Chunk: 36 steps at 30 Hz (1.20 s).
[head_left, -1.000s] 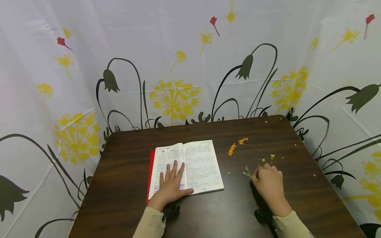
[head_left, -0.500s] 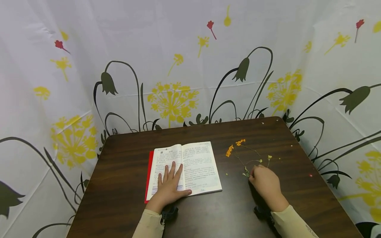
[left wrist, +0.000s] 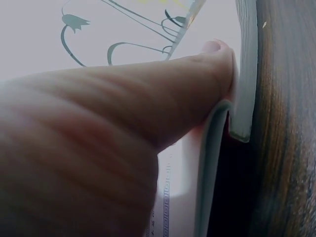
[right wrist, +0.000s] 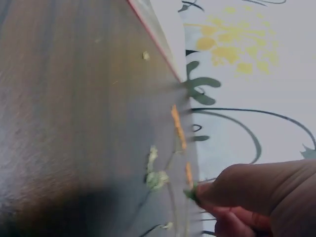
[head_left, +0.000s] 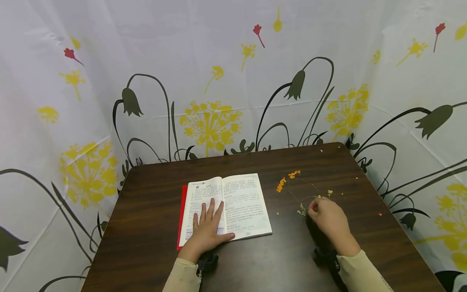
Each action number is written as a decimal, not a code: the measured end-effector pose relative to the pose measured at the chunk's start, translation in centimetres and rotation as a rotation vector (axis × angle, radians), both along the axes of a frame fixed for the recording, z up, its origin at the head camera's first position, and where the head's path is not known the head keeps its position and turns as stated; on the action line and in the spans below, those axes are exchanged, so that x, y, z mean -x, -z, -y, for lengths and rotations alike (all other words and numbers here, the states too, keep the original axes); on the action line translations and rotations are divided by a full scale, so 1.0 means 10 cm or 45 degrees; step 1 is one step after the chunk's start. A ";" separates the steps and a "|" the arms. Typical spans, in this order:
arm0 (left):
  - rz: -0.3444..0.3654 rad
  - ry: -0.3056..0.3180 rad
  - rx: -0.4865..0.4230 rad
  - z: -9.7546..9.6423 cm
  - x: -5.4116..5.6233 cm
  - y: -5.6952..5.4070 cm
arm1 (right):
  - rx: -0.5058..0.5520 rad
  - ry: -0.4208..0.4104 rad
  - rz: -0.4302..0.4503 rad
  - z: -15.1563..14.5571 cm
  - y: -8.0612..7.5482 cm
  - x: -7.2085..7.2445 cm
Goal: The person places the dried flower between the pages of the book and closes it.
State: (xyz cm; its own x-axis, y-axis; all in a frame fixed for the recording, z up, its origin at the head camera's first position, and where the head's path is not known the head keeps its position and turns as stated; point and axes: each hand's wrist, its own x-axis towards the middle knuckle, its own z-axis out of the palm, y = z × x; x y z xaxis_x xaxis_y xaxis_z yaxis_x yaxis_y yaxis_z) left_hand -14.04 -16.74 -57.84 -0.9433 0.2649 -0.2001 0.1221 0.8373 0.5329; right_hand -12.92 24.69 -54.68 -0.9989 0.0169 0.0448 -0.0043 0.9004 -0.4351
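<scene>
An open book [head_left: 246,202] with a red edge on its left lies on the dark wooden table. My left hand [head_left: 208,233] rests on it with fingers spread over the left page and the thumb across the lower fold. In the left wrist view the thumb [left wrist: 197,81] presses the pages near the spine. To the right of the book, my right hand [head_left: 332,219] pinches a small green sprig [right wrist: 191,193] between thumb and fingertips. Just beyond that hand lie thin-stemmed dried flowers with orange heads [head_left: 281,185] and a pale green cluster [head_left: 301,210].
A small yellow flower head [head_left: 330,193] lies beyond the right hand. Tiny bits, one of them red [head_left: 380,214], are scattered on the table [head_left: 153,211]. A white curtain with printed flowers [head_left: 211,121] hangs right behind the table's back edge.
My right hand has lifted a little from the tabletop, its thumb and fingertips now showing in a pinch. The left hand stays in place on the book. The head view has shifted slightly.
</scene>
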 end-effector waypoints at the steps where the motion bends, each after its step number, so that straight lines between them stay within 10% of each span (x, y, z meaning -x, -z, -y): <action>1: 0.000 0.000 0.005 0.00 0.00 0.00 | -0.006 -0.008 -0.008 0.00 0.02 0.02; 20: 0.015 -0.006 0.024 0.01 0.02 0.01 | -0.090 -0.080 0.062 0.17 0.12 0.09; 26: 0.013 -0.005 0.024 0.01 0.02 -0.01 | 0.139 -0.042 0.059 0.22 0.01 0.17; 36: -0.010 -0.010 0.005 0.00 0.01 0.03 | 0.892 -0.089 0.138 0.92 -0.15 0.46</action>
